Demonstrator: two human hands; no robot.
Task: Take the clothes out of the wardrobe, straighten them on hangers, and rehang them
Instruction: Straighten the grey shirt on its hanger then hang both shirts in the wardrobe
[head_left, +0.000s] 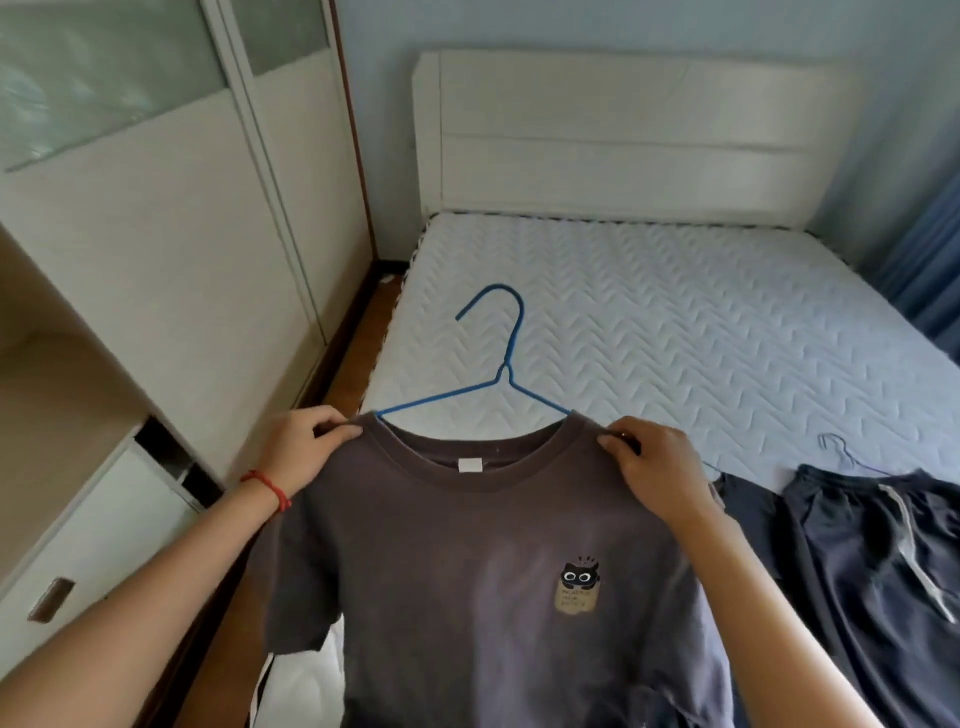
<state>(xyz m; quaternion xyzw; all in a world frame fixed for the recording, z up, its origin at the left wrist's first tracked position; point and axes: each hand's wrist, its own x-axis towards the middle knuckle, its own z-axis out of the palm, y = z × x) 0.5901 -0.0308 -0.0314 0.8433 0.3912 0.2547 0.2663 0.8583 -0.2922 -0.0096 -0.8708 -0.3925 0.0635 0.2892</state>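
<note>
With the T-shirt (467, 571) on the blue hanger (501, 374) above the bed (675, 312), the left hand (301, 452) and right hand (654, 467) each pinch 1 shoulder, so straightening appears underway and rehanging remains; its hem is cut off, the wardrobe (130, 286) rail hidden.

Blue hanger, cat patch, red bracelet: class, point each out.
blue hanger (508, 340), head view, on its neck.
cat patch (579, 587), head view, on the cat's face.
red bracelet (270, 486), head view, on the cord.
</note>
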